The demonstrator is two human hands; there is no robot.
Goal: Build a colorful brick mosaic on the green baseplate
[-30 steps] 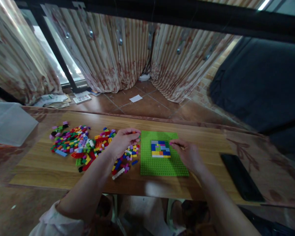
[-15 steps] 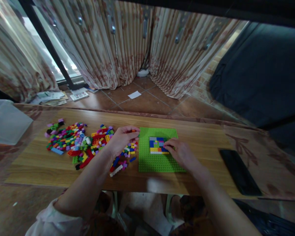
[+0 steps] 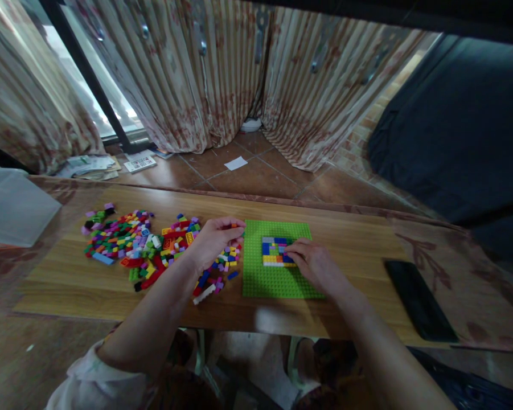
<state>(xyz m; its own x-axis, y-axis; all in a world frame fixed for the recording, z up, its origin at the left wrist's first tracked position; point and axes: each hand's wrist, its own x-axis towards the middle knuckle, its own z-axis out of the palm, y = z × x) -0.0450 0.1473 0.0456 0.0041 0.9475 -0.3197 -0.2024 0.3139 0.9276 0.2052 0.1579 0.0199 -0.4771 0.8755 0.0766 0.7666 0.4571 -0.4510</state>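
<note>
A green studded baseplate [image 3: 256, 282] lies on the wooden table. On it sits a block of small toy bricks [image 3: 273, 250] in blue, yellow, white, grey and orange. My right hand [image 3: 311, 262] reaches over the plate's right side, its fingertips pinched on a small brick at the right part of that block; the fingers partly hide it. By the plate's upper left edge, my left hand [image 3: 216, 242] is closed, thumb against fingers, with bits of orange and green brick showing at the tips. Loose mixed bricks [image 3: 123, 236] spread out to its left and beneath it.
A black phone-like slab [image 3: 421, 299] lies at the table's right end. A translucent plastic bin [image 3: 17, 205] stands at the far left. Beyond the table are striped curtains [image 3: 226, 74], papers [image 3: 89, 167] on the tiled floor and a dark cloth-covered shape [image 3: 461, 125].
The whole view has shifted slightly, with the table contents a little farther right. Both hands keep nearly the same places and grips relative to the baseplate.
</note>
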